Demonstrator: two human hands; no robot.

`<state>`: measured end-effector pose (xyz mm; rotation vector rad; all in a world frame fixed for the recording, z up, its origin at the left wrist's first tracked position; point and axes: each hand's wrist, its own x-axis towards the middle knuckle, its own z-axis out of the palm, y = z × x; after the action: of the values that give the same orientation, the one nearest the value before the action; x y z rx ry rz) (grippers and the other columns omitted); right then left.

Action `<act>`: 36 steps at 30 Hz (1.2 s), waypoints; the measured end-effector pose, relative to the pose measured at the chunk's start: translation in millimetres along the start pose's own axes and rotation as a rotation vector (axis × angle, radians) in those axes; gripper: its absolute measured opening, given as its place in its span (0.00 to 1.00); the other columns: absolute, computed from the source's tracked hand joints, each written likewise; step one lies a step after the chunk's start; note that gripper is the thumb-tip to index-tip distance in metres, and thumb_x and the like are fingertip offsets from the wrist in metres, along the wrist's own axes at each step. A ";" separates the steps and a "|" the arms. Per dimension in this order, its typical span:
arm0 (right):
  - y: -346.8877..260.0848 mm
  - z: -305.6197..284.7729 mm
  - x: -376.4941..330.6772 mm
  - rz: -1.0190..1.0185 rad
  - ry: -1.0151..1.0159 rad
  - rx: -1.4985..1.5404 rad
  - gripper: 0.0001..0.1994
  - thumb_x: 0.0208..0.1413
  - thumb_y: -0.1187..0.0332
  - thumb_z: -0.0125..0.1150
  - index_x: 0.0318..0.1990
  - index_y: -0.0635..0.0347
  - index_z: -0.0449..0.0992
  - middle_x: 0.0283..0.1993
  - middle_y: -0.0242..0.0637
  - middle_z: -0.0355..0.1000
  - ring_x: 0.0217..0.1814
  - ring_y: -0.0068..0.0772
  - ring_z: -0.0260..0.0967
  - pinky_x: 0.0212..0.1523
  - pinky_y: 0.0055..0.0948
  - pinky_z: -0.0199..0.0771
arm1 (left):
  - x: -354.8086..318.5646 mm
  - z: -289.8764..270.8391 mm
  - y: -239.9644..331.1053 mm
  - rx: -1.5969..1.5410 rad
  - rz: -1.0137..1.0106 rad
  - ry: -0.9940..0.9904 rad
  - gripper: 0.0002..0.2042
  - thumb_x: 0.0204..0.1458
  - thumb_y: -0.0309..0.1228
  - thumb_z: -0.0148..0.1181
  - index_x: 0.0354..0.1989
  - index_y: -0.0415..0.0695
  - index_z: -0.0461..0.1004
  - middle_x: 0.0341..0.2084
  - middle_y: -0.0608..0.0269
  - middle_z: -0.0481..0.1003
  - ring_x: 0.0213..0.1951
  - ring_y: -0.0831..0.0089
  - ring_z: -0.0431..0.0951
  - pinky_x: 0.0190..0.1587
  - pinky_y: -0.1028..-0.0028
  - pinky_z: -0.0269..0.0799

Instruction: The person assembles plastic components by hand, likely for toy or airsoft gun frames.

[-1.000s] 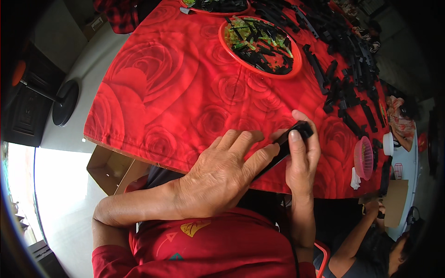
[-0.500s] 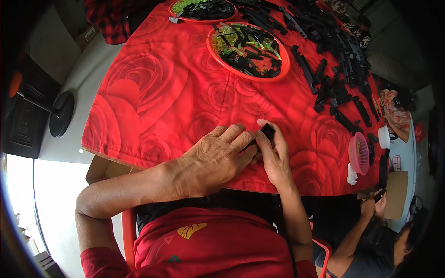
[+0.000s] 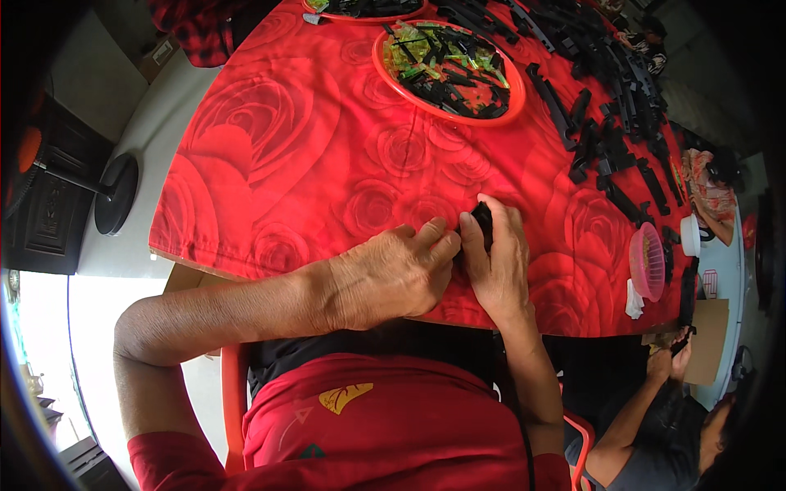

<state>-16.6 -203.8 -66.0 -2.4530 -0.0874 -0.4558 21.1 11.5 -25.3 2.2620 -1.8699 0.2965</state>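
My right hand, one, thumb and fingers grasping a black piece over the near part of the red rose-patterned tablecloth; my left hand, one, fingers curled just beside it, whether gripping anything I cannot tell. Beyond my hands: one round orange-red tray of black and yellow-green bits; to the right, a heap of black parts, one pink basket, one white bowl.

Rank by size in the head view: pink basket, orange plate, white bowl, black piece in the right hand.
1. Orange plate
2. Pink basket
Unranked: white bowl and black piece look alike, the latter partly hidden by the right hand.
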 end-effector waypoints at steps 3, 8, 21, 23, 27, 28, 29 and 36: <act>2.1 1.3 0.1 -0.010 0.004 0.000 0.21 0.67 0.62 0.64 0.59 0.69 0.72 0.43 0.55 0.71 0.42 0.56 0.75 0.40 0.48 0.75 | -1.7 3.4 2.3 -0.001 -0.008 0.050 0.16 0.43 0.29 0.65 0.39 0.30 0.79 0.46 0.43 0.74 0.49 0.57 0.77 0.40 0.68 0.83; 3.2 0.8 1.7 -0.056 0.015 0.005 0.20 0.68 0.62 0.62 0.57 0.69 0.72 0.43 0.55 0.71 0.41 0.57 0.74 0.39 0.49 0.74 | -3.7 2.9 3.9 0.004 -0.009 0.027 0.17 0.42 0.27 0.65 0.41 0.30 0.78 0.46 0.43 0.74 0.46 0.57 0.78 0.37 0.70 0.84; -1.1 -0.5 -3.2 -0.023 0.002 0.064 0.17 0.66 0.67 0.63 0.57 0.68 0.73 0.46 0.53 0.72 0.45 0.56 0.76 0.44 0.46 0.77 | 11.9 2.5 -11.1 -0.445 -0.149 0.012 0.24 0.37 0.26 0.72 0.47 0.32 0.77 0.59 0.41 0.65 0.59 0.45 0.70 0.60 0.56 0.73; -1.3 0.7 -3.2 -0.051 0.047 0.071 0.17 0.66 0.67 0.63 0.57 0.68 0.73 0.47 0.53 0.72 0.46 0.56 0.76 0.43 0.46 0.77 | 12.7 -3.5 -13.1 -0.482 -0.154 0.005 0.26 0.34 0.27 0.75 0.46 0.33 0.78 0.60 0.42 0.64 0.60 0.45 0.68 0.61 0.55 0.71; 1.1 2.2 -3.0 -0.056 0.022 0.073 0.17 0.66 0.66 0.63 0.57 0.67 0.73 0.46 0.53 0.71 0.45 0.56 0.76 0.43 0.47 0.77 | 11.6 -3.1 -16.6 -0.465 -0.129 -0.011 0.28 0.29 0.31 0.80 0.42 0.34 0.79 0.62 0.43 0.63 0.64 0.46 0.65 0.64 0.56 0.69; 2.4 2.7 -3.1 -0.062 0.021 0.066 0.17 0.66 0.66 0.62 0.57 0.67 0.73 0.46 0.53 0.71 0.45 0.56 0.76 0.43 0.47 0.77 | 12.5 -2.6 -17.7 -0.456 -0.125 -0.025 0.27 0.28 0.32 0.80 0.41 0.35 0.80 0.62 0.44 0.63 0.65 0.46 0.65 0.65 0.55 0.68; 3.4 3.0 -2.8 -0.068 0.020 0.059 0.17 0.66 0.65 0.62 0.57 0.67 0.72 0.45 0.53 0.71 0.45 0.56 0.75 0.43 0.47 0.77 | 13.6 -2.8 -18.8 -0.457 -0.126 -0.026 0.27 0.28 0.32 0.80 0.41 0.35 0.80 0.62 0.44 0.63 0.65 0.46 0.65 0.65 0.55 0.68; 2.6 3.2 -2.2 -0.120 0.027 0.009 0.17 0.67 0.64 0.60 0.57 0.66 0.72 0.45 0.53 0.71 0.45 0.57 0.74 0.43 0.48 0.77 | 18.5 -2.0 -18.7 -0.336 -0.077 -0.018 0.29 0.25 0.38 0.82 0.40 0.40 0.82 0.63 0.49 0.64 0.67 0.50 0.63 0.65 0.55 0.65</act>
<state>-17.2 -203.8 -70.6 -2.4403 -0.2258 -0.5391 42.8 -1.9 -18.7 2.1049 -1.6868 -0.0483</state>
